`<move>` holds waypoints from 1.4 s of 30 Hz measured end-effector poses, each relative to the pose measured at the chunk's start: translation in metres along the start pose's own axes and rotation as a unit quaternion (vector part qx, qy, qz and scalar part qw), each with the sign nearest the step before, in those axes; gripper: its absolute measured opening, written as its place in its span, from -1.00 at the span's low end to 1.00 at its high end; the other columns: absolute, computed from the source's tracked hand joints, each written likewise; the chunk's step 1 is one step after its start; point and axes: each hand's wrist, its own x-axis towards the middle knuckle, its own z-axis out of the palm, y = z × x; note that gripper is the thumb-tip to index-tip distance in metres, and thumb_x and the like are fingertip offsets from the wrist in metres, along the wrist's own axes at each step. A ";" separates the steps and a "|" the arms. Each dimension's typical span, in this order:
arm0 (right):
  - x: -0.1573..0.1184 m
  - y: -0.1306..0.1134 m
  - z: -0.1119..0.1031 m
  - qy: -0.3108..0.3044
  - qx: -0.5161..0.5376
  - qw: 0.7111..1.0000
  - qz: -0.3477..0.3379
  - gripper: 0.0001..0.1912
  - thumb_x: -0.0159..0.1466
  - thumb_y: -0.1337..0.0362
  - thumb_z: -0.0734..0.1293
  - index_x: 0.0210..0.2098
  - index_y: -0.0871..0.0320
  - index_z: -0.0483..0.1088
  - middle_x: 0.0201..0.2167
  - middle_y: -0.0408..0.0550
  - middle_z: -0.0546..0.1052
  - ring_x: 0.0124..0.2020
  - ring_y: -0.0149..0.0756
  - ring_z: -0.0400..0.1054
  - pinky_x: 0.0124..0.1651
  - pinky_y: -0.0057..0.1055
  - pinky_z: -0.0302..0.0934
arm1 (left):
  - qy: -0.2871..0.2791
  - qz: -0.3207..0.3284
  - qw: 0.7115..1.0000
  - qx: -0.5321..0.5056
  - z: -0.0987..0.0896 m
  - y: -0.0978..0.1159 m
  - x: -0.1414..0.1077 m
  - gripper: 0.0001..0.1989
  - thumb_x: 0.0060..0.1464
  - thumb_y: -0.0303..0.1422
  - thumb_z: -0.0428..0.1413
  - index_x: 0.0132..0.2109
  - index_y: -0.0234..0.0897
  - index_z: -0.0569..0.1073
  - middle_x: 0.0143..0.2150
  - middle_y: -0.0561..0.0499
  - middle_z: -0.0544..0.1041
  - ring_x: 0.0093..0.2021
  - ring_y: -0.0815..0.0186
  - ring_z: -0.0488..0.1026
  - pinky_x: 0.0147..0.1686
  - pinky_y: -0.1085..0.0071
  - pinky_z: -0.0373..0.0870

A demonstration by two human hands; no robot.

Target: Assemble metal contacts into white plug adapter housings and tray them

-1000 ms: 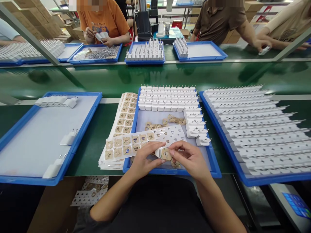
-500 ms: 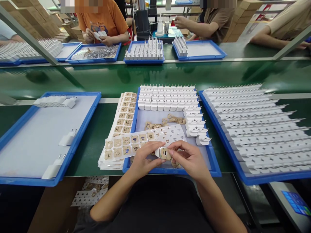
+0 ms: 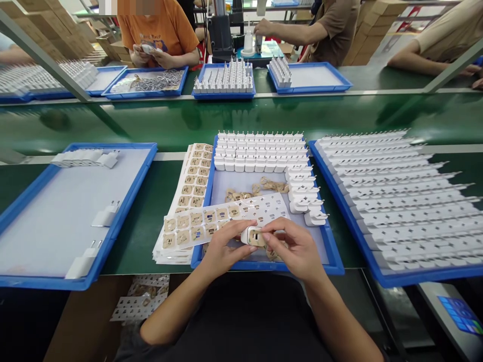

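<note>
Between thumb and fingers, my left hand (image 3: 225, 247) grips a white plug charger (image 3: 246, 235), its slotted face turned toward me. A tan sticker (image 3: 257, 238) with cut-outs lies over that face. My right hand (image 3: 296, 249) pinches the sticker's right edge. Both hands are above the near part of a blue-rimmed tray (image 3: 334, 256). Beneath them a sheet of tan stickers (image 3: 196, 218) lies slantwise across the tray's left rim; its right part shows only white backing. Rows of white chargers (image 3: 260, 163) stand prongs-up at the tray's back and right.
Stacked sticker sheets (image 3: 183, 201) lie left of the tray, and crumpled tan scraps (image 3: 273, 185) inside it. A left tray (image 3: 124, 201) holds several chargers; a right tray (image 3: 315, 156) is densely filled. Across the green bench, co-workers (image 3: 158, 35) handle parts behind more trays (image 3: 313, 90).
My hands and the charger stay almost in place, with the charger turned very slightly. Across the bench, a co-worker's arm on the right has moved left toward the small bottle.
</note>
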 end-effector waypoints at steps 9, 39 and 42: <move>-0.004 -0.014 -0.009 0.054 -0.039 0.997 -0.034 -0.81 0.33 0.42 0.32 -0.14 0.03 0.51 -0.31 -0.10 0.52 -0.34 -0.33 0.42 -0.41 -0.45 0.37 | 0.009 -0.048 0.999 -0.015 0.000 0.003 0.002 -0.56 0.14 -0.24 0.24 0.17 -0.12 0.48 0.12 -0.10 0.55 0.08 0.15 0.48 -0.18 0.42 0.52; 0.004 -0.004 0.002 0.015 0.059 0.993 0.097 -0.87 0.29 0.20 0.39 -0.25 0.12 0.51 -0.37 -0.09 0.53 -0.48 -0.39 0.41 -0.48 -0.47 0.38 | -0.005 -0.006 1.000 0.011 -0.001 0.005 0.002 -0.55 0.14 -0.20 0.23 0.17 -0.14 0.47 0.08 -0.12 0.58 -0.03 0.17 0.51 -0.21 0.39 0.49; 0.005 -0.006 0.004 0.021 0.034 0.995 0.087 -0.87 0.29 0.20 0.38 -0.26 0.13 0.50 -0.39 -0.08 0.53 -0.46 -0.36 0.42 -0.50 -0.48 0.35 | -0.005 0.002 1.000 0.016 -0.001 0.005 0.002 -0.55 0.14 -0.20 0.23 0.17 -0.15 0.47 0.07 -0.13 0.58 -0.03 0.17 0.51 -0.23 0.39 0.48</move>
